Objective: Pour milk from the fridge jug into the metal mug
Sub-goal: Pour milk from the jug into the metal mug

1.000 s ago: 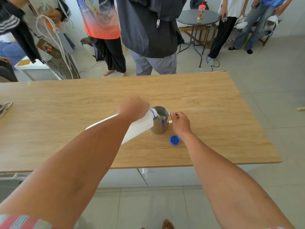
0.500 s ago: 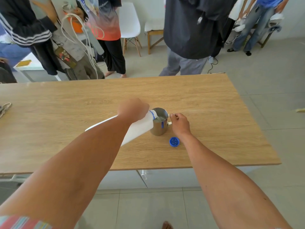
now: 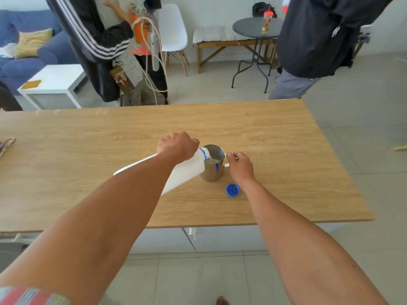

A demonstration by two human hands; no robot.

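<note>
My left hand [image 3: 177,146] grips a white plastic milk jug [image 3: 185,171], tipped steeply to the right. The jug's blue-ringed mouth rests over the rim of the metal mug [image 3: 212,170]. White milk shows inside the mug. The mug stands upright on the wooden table [image 3: 286,150]. My right hand [image 3: 240,165] pinches the mug's handle from the right. My left forearm hides much of the jug's body. The jug's blue cap [image 3: 232,190] lies open side up just in front of the mug.
Two people stand beyond the table's far edge, one at the left [image 3: 99,47] with cables, one at the right [image 3: 319,40]. A round dark table [image 3: 253,29], white chair [image 3: 174,29] and bench stand behind. A cord [image 3: 5,144] lies at the table's left edge.
My hands, jug and mug have stayed in place while the pour continues. The people behind the table have shifted outward, left and right, uncovering the chair and round table.
</note>
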